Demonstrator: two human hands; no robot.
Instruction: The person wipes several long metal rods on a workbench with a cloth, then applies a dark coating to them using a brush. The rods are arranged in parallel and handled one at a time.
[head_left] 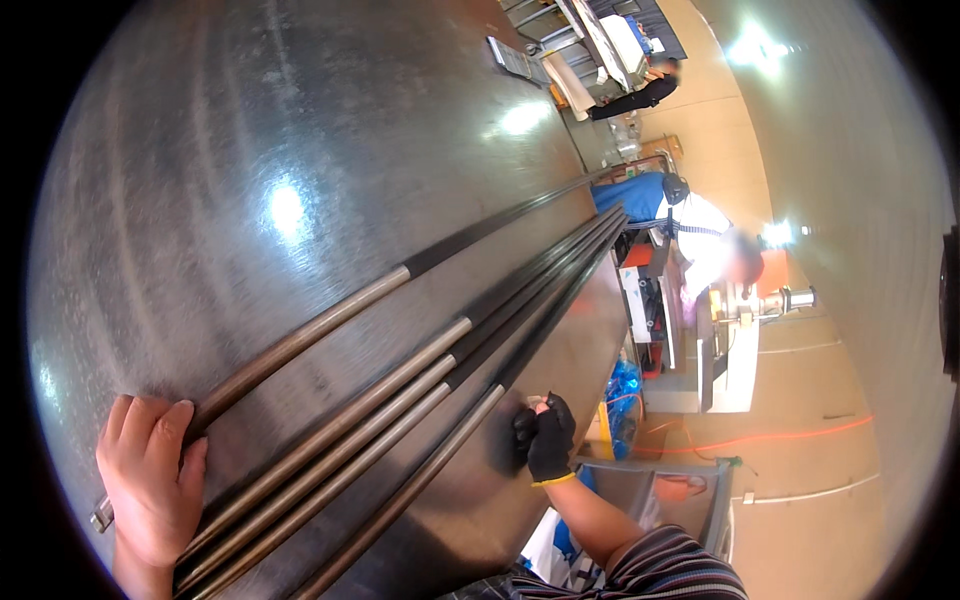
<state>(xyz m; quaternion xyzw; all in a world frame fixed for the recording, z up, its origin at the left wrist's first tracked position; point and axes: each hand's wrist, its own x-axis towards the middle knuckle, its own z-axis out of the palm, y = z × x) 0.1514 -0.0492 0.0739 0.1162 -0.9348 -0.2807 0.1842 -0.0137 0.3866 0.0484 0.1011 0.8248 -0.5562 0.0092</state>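
Note:
My bare left hand (150, 480) is closed round a long metal rod (320, 325), whose near end sticks out past my wrist. The rod runs away from me to the upper right, with a dark section along its far part. Beside it lie several similar rods (345, 440), close together and dark toward their far ends. My right hand (546, 437), in a black glove with a yellow cuff, is curled closed over the table, to the right of the rods and apart from them. What its fingers hold, if anything, I cannot make out.
The rods rest on a wide, shiny dark metal table (190, 200). Past its right edge a co-worker in white and blue (700, 225) stands near a machine (740, 350). Another person in black (650, 92) is farther off. Blue plastic wrap (624, 405) and an orange hose (770, 437) are at right.

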